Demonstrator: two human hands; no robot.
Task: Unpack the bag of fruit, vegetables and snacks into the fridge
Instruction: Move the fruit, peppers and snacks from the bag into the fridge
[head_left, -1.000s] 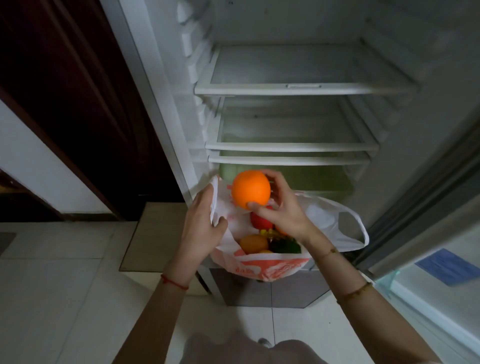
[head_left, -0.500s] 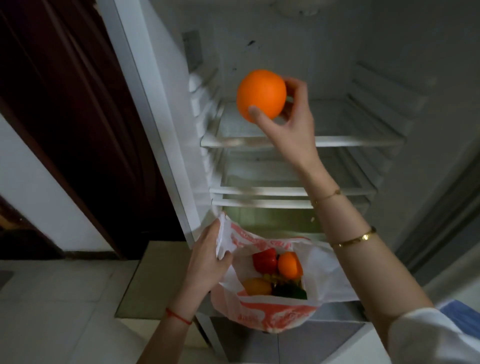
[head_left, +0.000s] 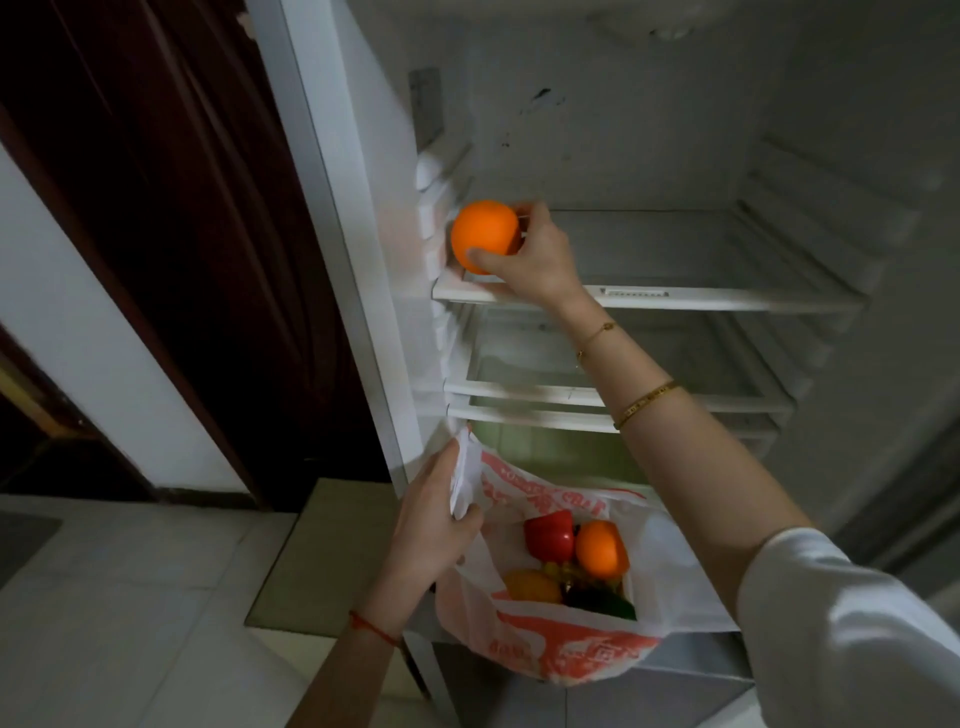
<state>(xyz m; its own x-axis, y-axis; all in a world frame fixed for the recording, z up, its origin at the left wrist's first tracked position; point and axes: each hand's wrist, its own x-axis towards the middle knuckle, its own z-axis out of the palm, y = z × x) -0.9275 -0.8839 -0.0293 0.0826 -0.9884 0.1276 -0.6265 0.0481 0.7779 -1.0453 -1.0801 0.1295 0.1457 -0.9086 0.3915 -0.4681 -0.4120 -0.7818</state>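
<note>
pale floor tiles (head_left: 130, 597) and a dark wooden door (head_left: 171, 234) are seen to the left of an open white fridge (head_left: 332, 208), whose glass shelves are stacked one below another. an orange (head_left: 484, 243) is gripped by the right hand (head_left: 535, 254), thumb across its front and fingers curled behind, at the near left corner of the top shelf (head_left: 727, 301), close against the fridge's left wall (whether the fruit touches the glass cannot be told). two gold bracelets (head_left: 644, 402) are worn on that forearm. lower down, the rim of a white and red plastic bag (head_left: 571, 649) is pinched by the left hand (head_left: 431, 530), and the bag is held open before the lower shelves. inside it a red pepper (head_left: 549, 535), a second orange (head_left: 601, 548), a yellow fruit (head_left: 532, 586) and something dark green (head_left: 602, 605) are packed together.
</note>
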